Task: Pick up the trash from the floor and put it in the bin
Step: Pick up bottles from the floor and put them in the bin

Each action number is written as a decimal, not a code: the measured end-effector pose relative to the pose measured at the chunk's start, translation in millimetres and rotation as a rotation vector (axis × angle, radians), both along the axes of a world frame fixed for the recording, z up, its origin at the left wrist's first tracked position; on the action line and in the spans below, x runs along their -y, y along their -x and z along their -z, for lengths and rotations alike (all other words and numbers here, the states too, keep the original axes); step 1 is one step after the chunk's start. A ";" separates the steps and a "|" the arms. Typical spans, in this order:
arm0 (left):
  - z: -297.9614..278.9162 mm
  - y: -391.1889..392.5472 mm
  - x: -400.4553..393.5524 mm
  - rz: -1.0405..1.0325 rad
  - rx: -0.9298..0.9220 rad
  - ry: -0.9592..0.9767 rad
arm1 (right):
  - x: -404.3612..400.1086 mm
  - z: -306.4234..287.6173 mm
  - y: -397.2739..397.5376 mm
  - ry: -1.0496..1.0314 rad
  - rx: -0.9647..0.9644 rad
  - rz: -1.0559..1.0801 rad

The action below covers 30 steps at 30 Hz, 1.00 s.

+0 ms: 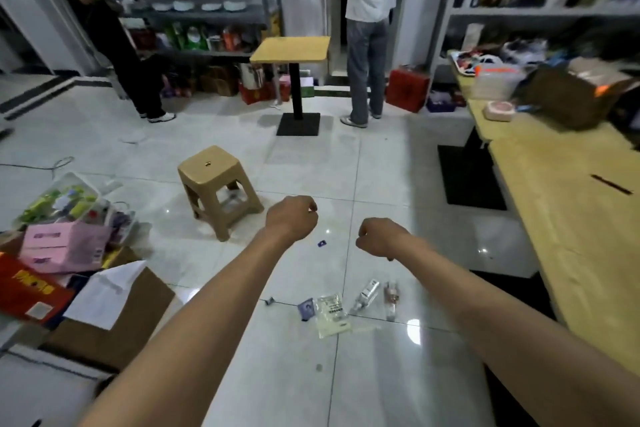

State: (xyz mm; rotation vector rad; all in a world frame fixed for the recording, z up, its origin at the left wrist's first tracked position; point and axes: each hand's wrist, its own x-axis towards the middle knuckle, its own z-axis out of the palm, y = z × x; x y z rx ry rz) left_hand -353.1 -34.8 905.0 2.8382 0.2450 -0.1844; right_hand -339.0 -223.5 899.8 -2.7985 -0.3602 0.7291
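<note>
In the middle of the frame, both bare arms reach forward over the white tiled floor point(381, 163). The left hand point(292, 217) is curled into a loose fist with the knuckles up and nothing visible inside it. The right hand point(380, 237) is likewise curled, its fingers tucked under; no object shows in it either. The two hands are apart, with a small blue scrap point(322, 243) lying on the floor between and just below them.

Lower in the frame, under the gap between the forearms, the trash lies in a loose group on the tiles: a clear plastic packet with printed label point(333, 315), a small blue wrapper point(306, 308) touching its left edge, a silvery tube-like packet point(364, 295) to its right, and a clear wrapper with pinkish print point(391, 298) beside that. A tiny dark bit point(269, 300) lies left of the group.

Left of the left hand stands a tan plastic stool point(217, 180). At the lower left are an open cardboard box point(121, 319) with white paper in it, a pink box point(64, 246), a red box point(27, 291) and a clear tub of mixed items point(65, 199). Along the right edge runs a wooden table point(571, 218) carrying clutter at its far end. At the top centre stands a small square table point(291, 49) on a black pedestal, with two standing people on either side and shelves behind.
</note>
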 end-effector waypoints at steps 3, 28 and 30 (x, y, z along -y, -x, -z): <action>9.7 -11.0 39.0 0.024 -0.011 0.044 | 36.9 12.1 -2.3 0.008 -0.024 0.045; 92.0 -215.9 -72.1 0.063 -0.067 0.074 | -30.2 107.2 -206.3 0.044 -0.169 0.203; 101.7 -242.0 -77.7 0.100 -0.069 0.068 | -39.1 118.6 -228.8 0.027 -0.175 0.235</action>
